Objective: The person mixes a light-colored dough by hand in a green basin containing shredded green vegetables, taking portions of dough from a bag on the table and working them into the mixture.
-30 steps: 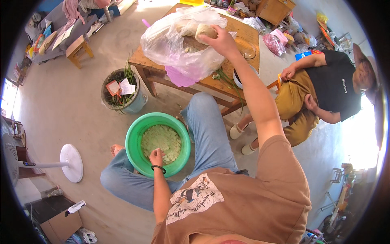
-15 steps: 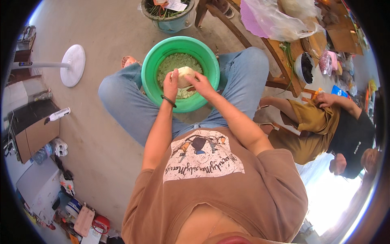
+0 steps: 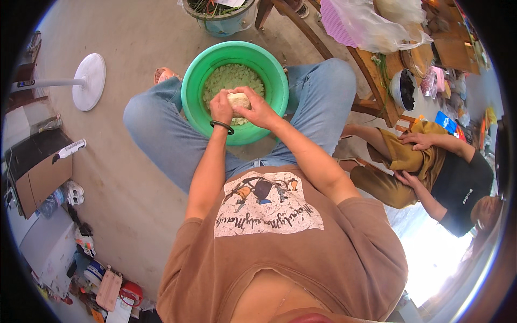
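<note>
A round green plastic tub (image 3: 189,91) stands between my bent knees. Pale green, crumbly bits (image 3: 232,76) cover its bottom. Over the near part of the tub, a whitish, rounded lump (image 3: 238,100) is held between both of my hands; its exact kind cannot be made out. My left hand (image 3: 221,107), with a dark band at the wrist, grips the lump's left side. From the right, my right hand (image 3: 259,111) curls its fingers over the top and side. Parts of the lump are hidden behind my fingers.
Beyond the tub stands a bucket (image 3: 218,24) with green stalks. To the right is a wooden table (image 3: 371,70) bearing plastic bags and a bowl (image 3: 403,90) of dark stuff. Another person (image 3: 425,161) sits at right. A white round stand base (image 3: 90,81) is at left.
My fingers have closed further round the lump, which sits slightly lower and left in view. The other person's hands now rest on their lap and thigh. The whole view has shifted a little.
</note>
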`<action>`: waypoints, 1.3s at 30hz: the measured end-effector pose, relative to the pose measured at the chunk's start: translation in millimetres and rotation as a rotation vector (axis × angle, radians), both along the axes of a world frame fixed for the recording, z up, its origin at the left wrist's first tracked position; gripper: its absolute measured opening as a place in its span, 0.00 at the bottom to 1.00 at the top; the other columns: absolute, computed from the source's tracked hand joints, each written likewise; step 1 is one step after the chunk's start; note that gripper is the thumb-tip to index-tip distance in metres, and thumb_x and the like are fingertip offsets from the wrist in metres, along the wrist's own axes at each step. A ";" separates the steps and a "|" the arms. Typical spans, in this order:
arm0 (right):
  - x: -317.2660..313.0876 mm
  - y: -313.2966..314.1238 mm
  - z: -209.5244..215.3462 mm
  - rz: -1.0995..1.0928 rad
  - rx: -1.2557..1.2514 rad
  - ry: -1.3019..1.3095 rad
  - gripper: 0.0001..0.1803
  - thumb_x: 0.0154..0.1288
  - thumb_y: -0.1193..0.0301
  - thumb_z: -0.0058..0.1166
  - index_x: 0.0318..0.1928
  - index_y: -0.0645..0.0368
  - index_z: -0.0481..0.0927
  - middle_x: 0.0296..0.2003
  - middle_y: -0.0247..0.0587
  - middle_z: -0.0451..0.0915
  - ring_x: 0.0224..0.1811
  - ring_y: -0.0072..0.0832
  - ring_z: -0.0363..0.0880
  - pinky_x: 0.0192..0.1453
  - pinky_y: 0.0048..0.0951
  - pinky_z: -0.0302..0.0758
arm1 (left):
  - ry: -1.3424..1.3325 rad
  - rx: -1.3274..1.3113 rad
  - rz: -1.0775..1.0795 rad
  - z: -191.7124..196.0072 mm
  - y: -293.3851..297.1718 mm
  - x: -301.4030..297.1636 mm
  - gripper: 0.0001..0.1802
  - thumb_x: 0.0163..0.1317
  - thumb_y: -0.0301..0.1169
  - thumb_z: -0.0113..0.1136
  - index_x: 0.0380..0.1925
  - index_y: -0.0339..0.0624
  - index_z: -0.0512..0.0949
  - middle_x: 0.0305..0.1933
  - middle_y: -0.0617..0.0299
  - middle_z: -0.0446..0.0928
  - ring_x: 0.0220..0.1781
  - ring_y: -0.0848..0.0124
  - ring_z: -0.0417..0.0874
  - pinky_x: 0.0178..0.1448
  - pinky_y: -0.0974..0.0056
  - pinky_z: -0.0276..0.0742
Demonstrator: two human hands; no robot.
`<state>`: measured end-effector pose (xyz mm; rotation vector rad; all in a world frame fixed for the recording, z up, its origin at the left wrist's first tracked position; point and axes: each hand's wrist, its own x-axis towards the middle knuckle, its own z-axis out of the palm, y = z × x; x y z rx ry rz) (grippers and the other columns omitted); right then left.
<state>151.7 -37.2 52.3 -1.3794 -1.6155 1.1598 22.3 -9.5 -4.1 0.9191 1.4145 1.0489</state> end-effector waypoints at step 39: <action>25.0 8.6 -44.6 -0.401 -0.591 0.712 0.23 0.56 0.65 0.58 0.50 0.58 0.67 0.43 0.41 0.74 0.42 0.27 0.75 0.46 0.26 0.72 | -0.205 -0.277 -0.028 -21.1 -3.3 -10.9 0.22 0.59 0.44 0.54 0.41 0.34 0.75 0.37 0.55 0.77 0.38 0.69 0.78 0.36 0.67 0.76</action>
